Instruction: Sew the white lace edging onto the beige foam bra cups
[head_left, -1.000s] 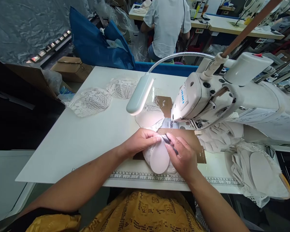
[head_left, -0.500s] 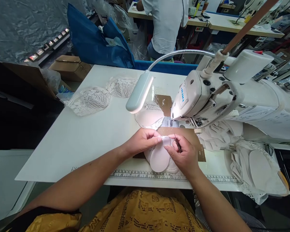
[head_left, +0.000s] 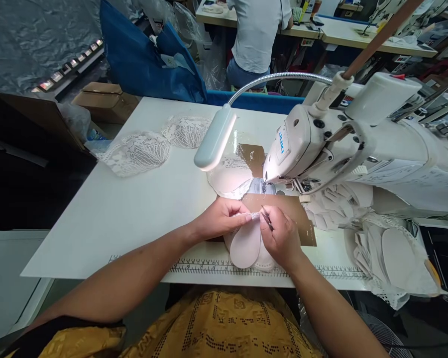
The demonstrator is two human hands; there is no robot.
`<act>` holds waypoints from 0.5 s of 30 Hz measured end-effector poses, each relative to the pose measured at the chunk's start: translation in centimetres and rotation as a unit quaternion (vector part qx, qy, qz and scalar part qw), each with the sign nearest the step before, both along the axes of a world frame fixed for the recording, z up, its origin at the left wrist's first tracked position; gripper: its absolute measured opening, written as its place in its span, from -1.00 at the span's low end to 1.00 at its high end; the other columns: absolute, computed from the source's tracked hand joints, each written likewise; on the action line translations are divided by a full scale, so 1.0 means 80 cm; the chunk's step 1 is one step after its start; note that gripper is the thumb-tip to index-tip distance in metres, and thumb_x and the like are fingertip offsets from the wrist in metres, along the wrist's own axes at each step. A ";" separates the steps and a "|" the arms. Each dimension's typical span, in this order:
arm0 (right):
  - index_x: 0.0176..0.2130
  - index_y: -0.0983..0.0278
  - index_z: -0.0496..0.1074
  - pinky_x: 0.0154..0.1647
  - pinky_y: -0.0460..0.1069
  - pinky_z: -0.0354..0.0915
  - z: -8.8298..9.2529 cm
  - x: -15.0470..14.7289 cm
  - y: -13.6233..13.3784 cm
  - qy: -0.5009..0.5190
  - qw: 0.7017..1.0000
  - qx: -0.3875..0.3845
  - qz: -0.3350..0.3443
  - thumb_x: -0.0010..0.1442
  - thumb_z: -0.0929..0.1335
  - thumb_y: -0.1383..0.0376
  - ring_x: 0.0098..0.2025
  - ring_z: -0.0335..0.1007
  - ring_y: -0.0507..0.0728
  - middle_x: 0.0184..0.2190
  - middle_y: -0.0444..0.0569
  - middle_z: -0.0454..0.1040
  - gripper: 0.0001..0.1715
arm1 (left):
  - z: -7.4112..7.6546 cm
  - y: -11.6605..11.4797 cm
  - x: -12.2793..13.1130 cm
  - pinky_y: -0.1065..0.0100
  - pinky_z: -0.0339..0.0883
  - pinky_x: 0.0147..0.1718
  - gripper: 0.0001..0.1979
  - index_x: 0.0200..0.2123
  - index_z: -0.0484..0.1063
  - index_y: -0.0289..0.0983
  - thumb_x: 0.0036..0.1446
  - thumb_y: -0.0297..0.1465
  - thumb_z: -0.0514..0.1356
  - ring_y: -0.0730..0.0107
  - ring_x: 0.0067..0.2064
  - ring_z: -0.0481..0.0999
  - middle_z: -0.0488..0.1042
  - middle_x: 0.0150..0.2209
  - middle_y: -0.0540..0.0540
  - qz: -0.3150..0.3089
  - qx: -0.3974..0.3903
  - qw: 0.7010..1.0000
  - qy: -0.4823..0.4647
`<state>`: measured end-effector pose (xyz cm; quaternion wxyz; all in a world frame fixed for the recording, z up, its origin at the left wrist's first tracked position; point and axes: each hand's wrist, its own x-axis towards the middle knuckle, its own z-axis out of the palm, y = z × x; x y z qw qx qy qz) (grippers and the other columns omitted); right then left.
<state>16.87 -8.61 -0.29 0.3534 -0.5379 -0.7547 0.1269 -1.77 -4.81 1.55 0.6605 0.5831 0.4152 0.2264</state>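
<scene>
My left hand (head_left: 226, 217) pinches the lace upper edge of a white bra cup (head_left: 245, 247) between thumb and fingers. Close beside it, my right hand (head_left: 282, 237) is closed, thumb and forefinger at the same edge. A thin dark pointed tool (head_left: 268, 220), tweezers or small snips, is tucked in the right fingers. The smooth oval pad hangs below my hands over the table front, with a second rounded, lace-edged part behind it. Another padded lace cup (head_left: 229, 176) lies just beyond my left hand, left of the sewing machine's needle area.
A white sewing machine (head_left: 321, 134) stands at the right, a lamp (head_left: 216, 139) hanging over the table (head_left: 134, 219). Lace cups (head_left: 138, 153) lie back left. Stacks of pads (head_left: 399, 253) are at the right. A ruler strip (head_left: 209, 267) runs along the front. A person (head_left: 256, 37) sits beyond.
My right thumb has moved up from the pad to the lace edge, and the hand has closed in toward my left. The view has shifted slightly.
</scene>
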 end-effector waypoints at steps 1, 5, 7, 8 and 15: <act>-0.34 0.22 0.31 -0.47 -0.06 0.23 0.002 0.003 -0.001 0.023 0.999 -0.020 -0.009 0.24 0.21 0.28 -0.48 0.34 0.08 -0.49 -0.09 0.43 -0.86 | 0.000 0.000 -0.001 0.45 0.28 -0.47 -0.70 -0.38 0.50 -0.39 0.11 -0.22 0.23 0.42 -0.41 0.42 0.47 -0.45 -0.09 0.001 0.005 1.000 0.009; -0.40 0.19 0.22 -0.59 -0.07 0.13 0.007 0.016 -0.010 0.222 0.969 -0.105 0.016 0.31 0.17 0.23 -0.61 0.16 0.02 -0.60 -0.20 0.25 -0.77 | 0.000 0.003 -0.007 0.45 0.31 -0.45 -0.72 -0.38 0.50 -0.35 0.11 -0.22 0.22 0.38 -0.38 0.46 0.50 -0.41 -0.10 0.016 0.022 0.999 0.047; -0.39 0.18 0.20 -0.65 -0.09 0.07 0.007 0.021 -0.013 0.313 0.945 -0.087 0.034 0.33 0.15 0.22 -0.66 0.08 -0.01 -0.61 -0.22 0.18 -0.76 | 0.000 0.005 -0.011 0.44 0.32 -0.45 -0.75 -0.34 0.49 -0.34 0.10 -0.23 0.23 0.36 -0.35 0.48 0.51 -0.37 -0.10 0.002 0.017 0.999 0.048; -0.38 0.18 0.21 -0.64 -0.09 0.08 0.007 0.021 -0.014 0.316 0.945 -0.067 0.049 0.32 0.15 0.23 -0.64 0.11 -0.01 -0.58 -0.21 0.22 -0.77 | 0.000 0.007 -0.012 0.45 0.31 -0.44 -0.76 -0.31 0.49 -0.33 0.07 -0.25 0.24 0.36 -0.34 0.48 0.51 -0.35 -0.09 -0.010 0.015 0.999 0.045; -0.42 0.22 0.32 -0.50 -0.06 0.07 -0.007 0.000 -0.006 -0.090 0.966 -0.021 0.242 0.08 0.23 0.41 -0.42 0.26 0.05 -0.45 -0.09 0.39 -0.87 | -0.003 0.016 -0.020 0.51 0.10 -0.54 -0.76 -0.52 0.24 -0.30 -0.01 -0.36 0.27 0.53 -0.45 0.26 0.29 -0.49 0.05 -0.044 0.050 0.998 0.014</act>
